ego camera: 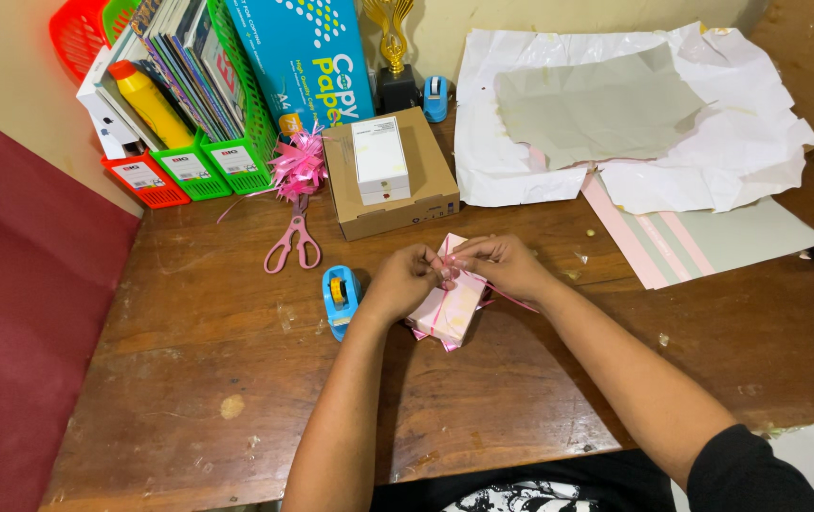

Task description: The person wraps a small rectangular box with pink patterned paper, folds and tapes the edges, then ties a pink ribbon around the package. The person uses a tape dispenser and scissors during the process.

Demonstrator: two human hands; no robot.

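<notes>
A small box wrapped in pink paper (453,308) lies on the wooden table (189,379), with thin pink ribbon (511,297) running round it. My left hand (405,281) and my right hand (504,264) meet over the box's top, each pinching the ribbon between fingertips. A loose ribbon end trails off to the right under my right wrist. The ribbon's crossing point is hidden by my fingers.
A blue tape dispenser (340,297) sits just left of my left hand. Pink scissors (295,242), a pink ribbon bow (296,166), a brown cardboard box (397,185) topped by a white box, crumpled white paper (559,104) and striped wrapping paper (701,242) lie behind. File racks (189,161) stand back left.
</notes>
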